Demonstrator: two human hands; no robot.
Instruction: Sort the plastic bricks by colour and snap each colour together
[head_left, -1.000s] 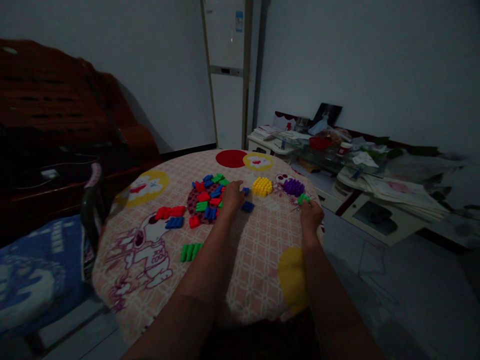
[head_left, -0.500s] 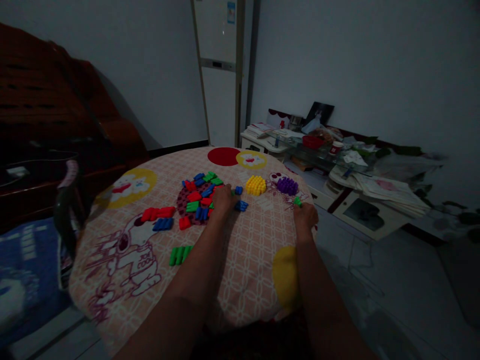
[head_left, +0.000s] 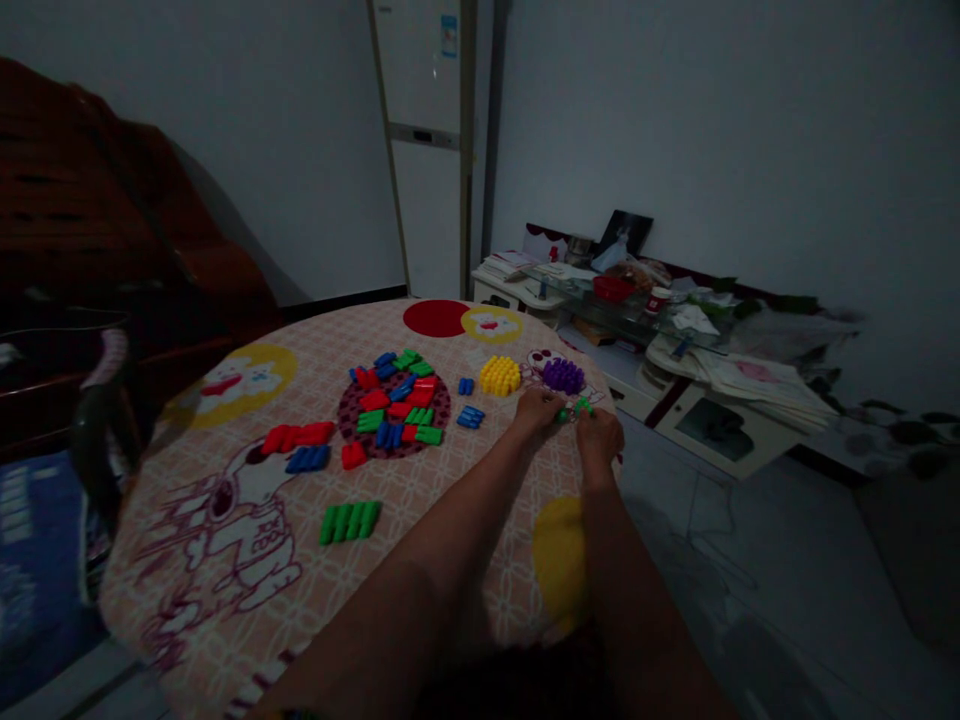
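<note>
My left hand (head_left: 535, 410) and my right hand (head_left: 598, 434) meet near the right edge of a round table (head_left: 465, 520) with a cartoon-print cloth. Both are closed on small green blocks (head_left: 571, 410) held between them. Just beyond the hands lie a purple block cluster (head_left: 563, 375) and a yellow block cluster (head_left: 500, 375). A mixed pile of red, blue and green blocks (head_left: 394, 400) lies at the table's middle, left of my left hand.
Joined green blocks (head_left: 349, 521), red blocks (head_left: 298, 436) and blue blocks (head_left: 308, 458) lie on the left half. A dark wooden sofa (head_left: 112, 240) stands left. A tall white unit (head_left: 427, 150) stands behind. A cluttered low cabinet (head_left: 675, 350) runs along the right wall.
My left hand left the mixed pile and moved right to join my right hand at the green blocks. The camera view has shifted to the right.
</note>
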